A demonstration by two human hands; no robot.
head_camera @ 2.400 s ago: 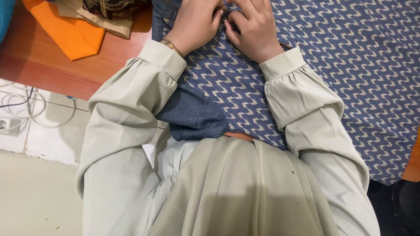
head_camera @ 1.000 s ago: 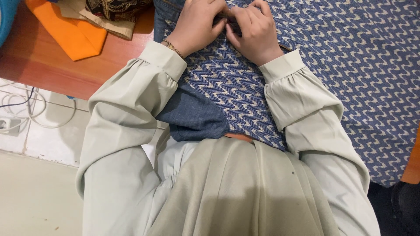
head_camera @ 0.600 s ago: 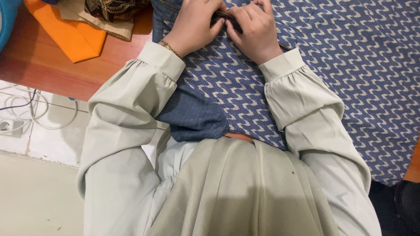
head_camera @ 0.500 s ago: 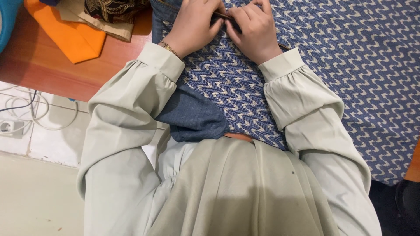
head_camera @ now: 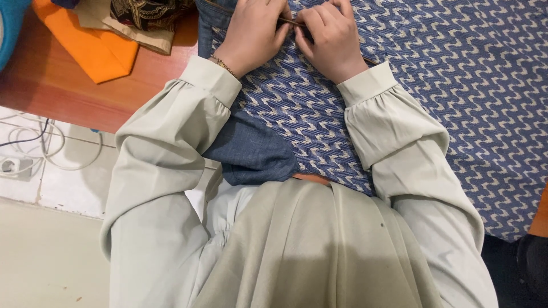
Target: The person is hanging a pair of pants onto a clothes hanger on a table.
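Floor point(head_camera: 45, 262), far L: pale, plain. Above it white tiles w/ white cables point(head_camera: 34, 142) and a socket point(head_camera: 8, 165).
Table point(head_camera: 63, 85): reddish-brown wood, edge running diag.
Top L on table: orange cloth point(head_camera: 91, 45), tan cloth w/ dark patterned piece point(head_camera: 145, 11) just beside.
Patterned fabric point(head_camera: 456, 85): blue w/ cream zigzags, spread across table ctr to R, plain blue underside folded at near edge.
Left hand point(head_camera: 251, 34): fingers curled, pinching fabric edge at top ctr.
Right hand point(head_camera: 331, 40): fingers curled, pinching same edge, touching L hand.
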